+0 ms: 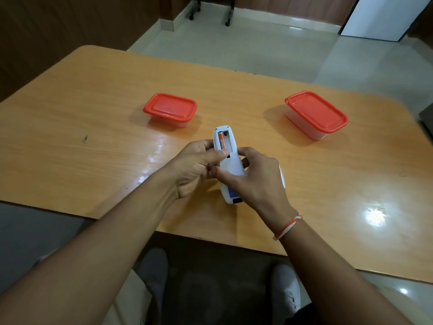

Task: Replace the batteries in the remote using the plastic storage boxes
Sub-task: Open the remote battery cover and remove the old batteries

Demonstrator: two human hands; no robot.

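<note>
Both hands grip the remote (228,165) above the table (93,127): left hand (194,167) at the battery (221,142), right hand (255,181) sliding the cover; both boxes (170,109) lidded; next, likely prise the battery out

Battery (221,142) print too blurred

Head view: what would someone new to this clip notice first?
First, the two hands at the centre of the table, holding a white remote with its back open and an orange battery showing in the compartment. Next, the two red-lidded plastic boxes, both closed: the left box beyond the hands on the left, the right box farther out on the right.
</note>
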